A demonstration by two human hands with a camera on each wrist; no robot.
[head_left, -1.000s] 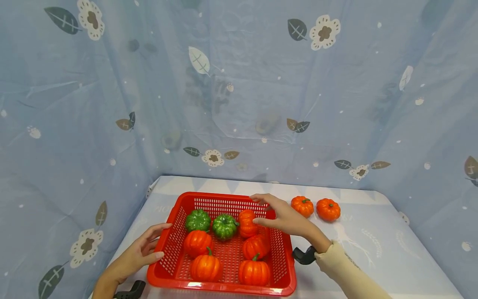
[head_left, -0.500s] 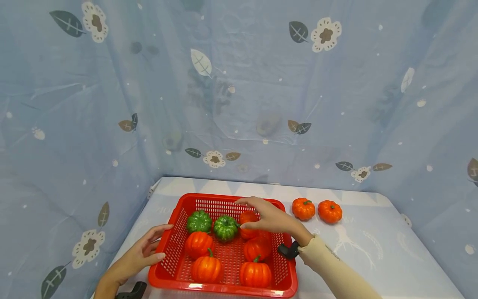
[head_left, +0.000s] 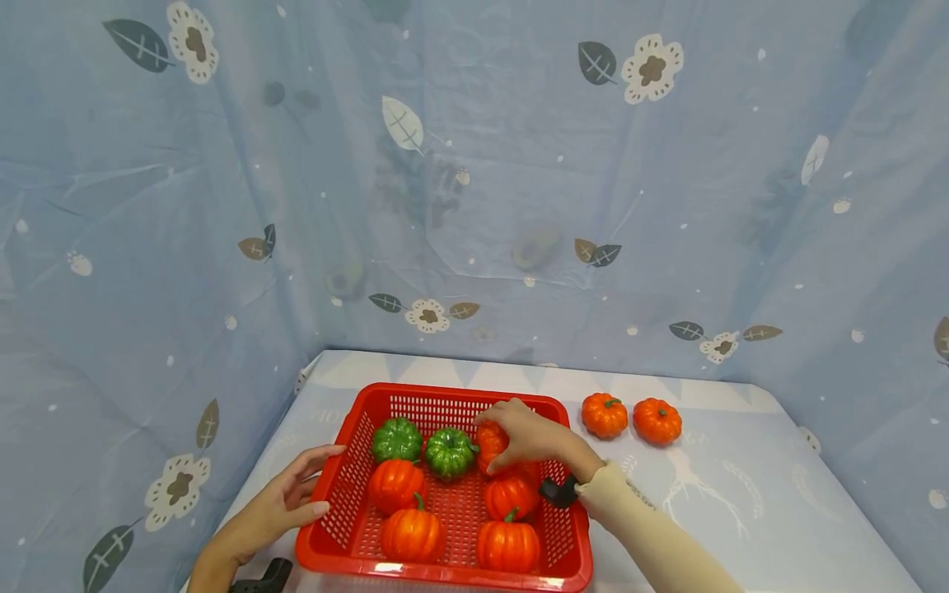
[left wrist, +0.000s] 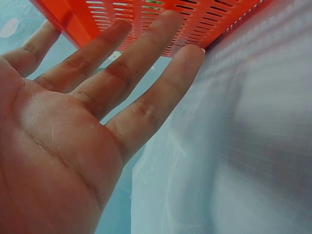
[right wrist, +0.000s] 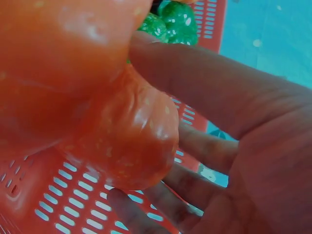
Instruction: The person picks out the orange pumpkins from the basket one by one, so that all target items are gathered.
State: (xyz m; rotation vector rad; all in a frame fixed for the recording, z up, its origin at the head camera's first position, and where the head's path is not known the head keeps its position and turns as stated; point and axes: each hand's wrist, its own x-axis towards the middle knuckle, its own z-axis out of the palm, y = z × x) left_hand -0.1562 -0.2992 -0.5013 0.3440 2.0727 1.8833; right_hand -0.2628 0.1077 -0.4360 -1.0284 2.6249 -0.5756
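Note:
In the head view my right hand (head_left: 528,432) reaches into a red plastic basket (head_left: 356,558), fingers over the back and thumb at the front of a small orange pumpkin (head_left: 489,445). The right wrist view has this pumpkin (right wrist: 141,131) between thumb and fingers, with another large orange one (right wrist: 53,73) beside it. My left hand (head_left: 278,498) is at the basket's left side with fingers extended; in the left wrist view its fingertips are right at the slotted red wall (left wrist: 195,29). Two green pumpkins (head_left: 449,453) sit left of the gripped one.
Several more orange pumpkins (head_left: 413,535) lie along the basket's left and right sides (head_left: 508,545). Two orange pumpkins (head_left: 604,415) (head_left: 656,422) stand on the white-clothed table (head_left: 712,494) right of the basket. A blue patterned curtain (head_left: 474,206) hangs behind.
My right hand has moved left from the basket's right rim, then down onto the back right orange pumpkin, its fingers closing about it. The left hand has stayed at the basket's side.

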